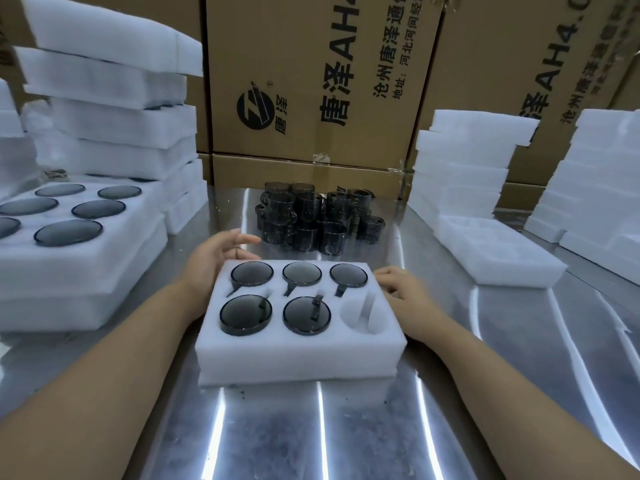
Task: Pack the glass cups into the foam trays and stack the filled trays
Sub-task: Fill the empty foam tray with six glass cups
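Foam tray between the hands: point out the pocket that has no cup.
The near-right pocket, closest to the right hand; the other five each hold a dark glass cup.

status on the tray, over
Left hand open behind foam tray, right hand at its right edge. Five cups in, near-right slot empty. Nothing blocking.

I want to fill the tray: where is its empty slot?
Head view: the empty slot is in the near-right corner of the tray, right of the near-middle cup and beside the right hand.
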